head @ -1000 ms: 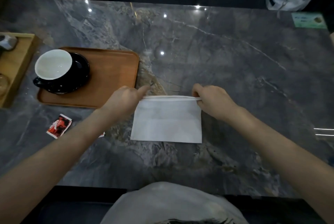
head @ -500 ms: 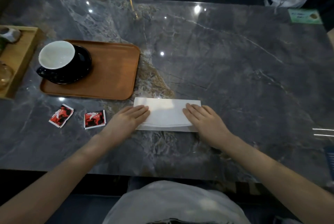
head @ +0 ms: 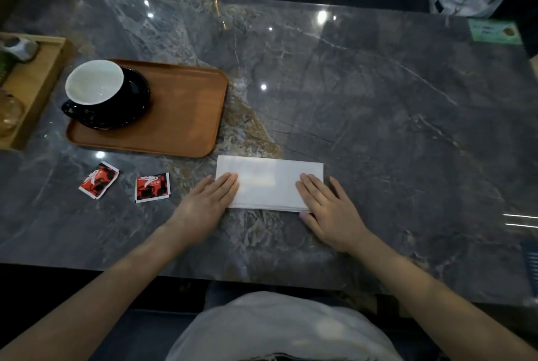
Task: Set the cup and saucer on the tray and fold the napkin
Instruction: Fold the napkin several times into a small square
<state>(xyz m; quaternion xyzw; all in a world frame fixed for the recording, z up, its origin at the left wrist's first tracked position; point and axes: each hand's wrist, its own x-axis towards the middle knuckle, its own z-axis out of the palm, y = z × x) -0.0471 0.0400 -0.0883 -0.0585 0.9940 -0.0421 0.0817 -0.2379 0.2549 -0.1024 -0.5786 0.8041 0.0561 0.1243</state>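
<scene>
A white napkin (head: 269, 181) lies folded into a narrow rectangle on the grey marble table, just right of the brown tray (head: 186, 116). My left hand (head: 208, 200) presses flat on its left end with straight fingers. My right hand (head: 327, 205) presses flat on its right end, thumb at the near edge. On the left part of the tray stands a black cup with a white inside (head: 94, 84) on a black saucer (head: 136, 98).
Two red sachets (head: 99, 180) (head: 152, 187) lie on the table (head: 378, 128) left of my left hand. A light wooden box (head: 35, 81) with small items sits at the far left. A green card (head: 495, 31) lies at the back right corner.
My hands brought the napkin's far edge down toward me, halving it into a narrow strip. They now lie flat on both ends instead of pinching the edge.
</scene>
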